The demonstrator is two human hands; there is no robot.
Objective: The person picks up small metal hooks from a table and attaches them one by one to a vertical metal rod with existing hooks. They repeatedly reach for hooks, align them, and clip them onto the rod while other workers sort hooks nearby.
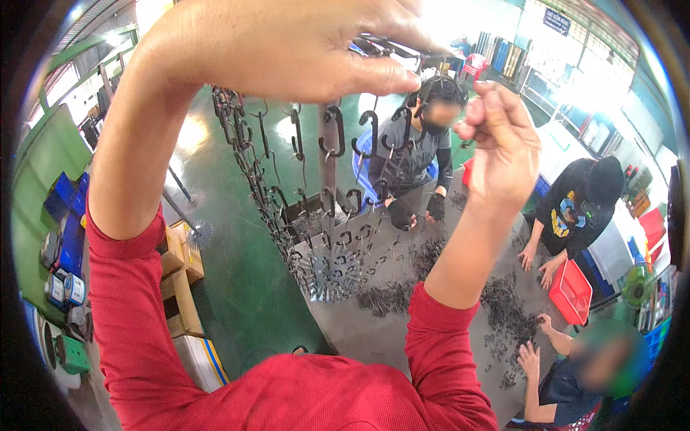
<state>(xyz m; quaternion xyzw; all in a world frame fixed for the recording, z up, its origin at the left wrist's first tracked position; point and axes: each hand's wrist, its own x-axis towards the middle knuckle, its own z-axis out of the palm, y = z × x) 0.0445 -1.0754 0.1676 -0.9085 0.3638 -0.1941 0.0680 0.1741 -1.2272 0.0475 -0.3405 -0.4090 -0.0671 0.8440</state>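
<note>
My left hand [309,50] is raised at the top, its thumb and fingers curled around several dark metal pieces [384,47] that look like black hooks. To its right, my right hand [507,140] is held up with thumb and fingertips pinched together; whatever is between them is too small to make out. Below my left hand hang long chains of black C-shaped hooks [333,131], linked one under another down toward the table. One black hook [406,126] hangs nearest to my right fingertips.
Piles of small black parts [503,309] lie on the grey table [345,330]. A person [417,154] sits across from me; two others work at the right by a red basket [571,291]. Cardboard boxes [180,302] and a round wire brush [200,234] stand at left.
</note>
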